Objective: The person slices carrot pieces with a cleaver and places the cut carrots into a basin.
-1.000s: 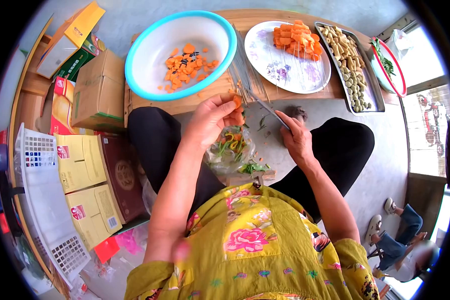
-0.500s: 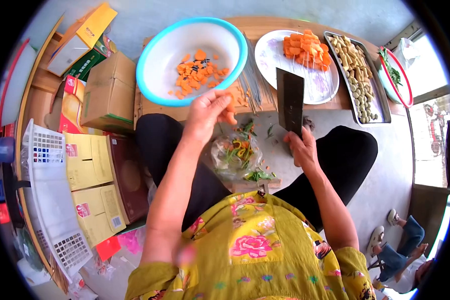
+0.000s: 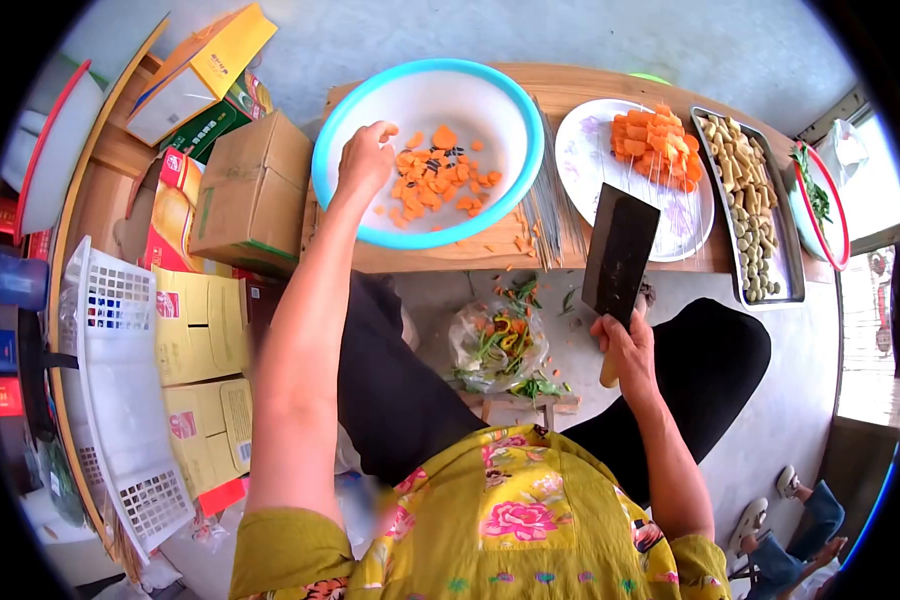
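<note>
My left hand (image 3: 368, 158) is over the left side of the blue-rimmed white basin (image 3: 428, 238), its fingers curled together; what they hold, if anything, is hidden. Orange carrot slices (image 3: 432, 184) lie in the basin. My right hand (image 3: 627, 350) grips a dark-bladed cleaver (image 3: 621, 255) by its handle, blade upward, in front of the white plate (image 3: 582, 172). On that plate are skewered carrot pieces (image 3: 656, 148). Thin skewers (image 3: 547, 215) lie between basin and plate.
A metal tray (image 3: 796, 262) of pale and greenish pieces and a red-rimmed bowl (image 3: 842, 215) stand at right. A bag of scraps (image 3: 495, 345) is below the table edge. Boxes (image 3: 253, 195) and a white basket (image 3: 120, 400) are at left; a seated person (image 3: 810, 525) is at lower right.
My left hand has moved up and left over the basin; the orange piece seen in it earlier no longer shows. The cleaver now tilts to the right. The whole view has shifted.
</note>
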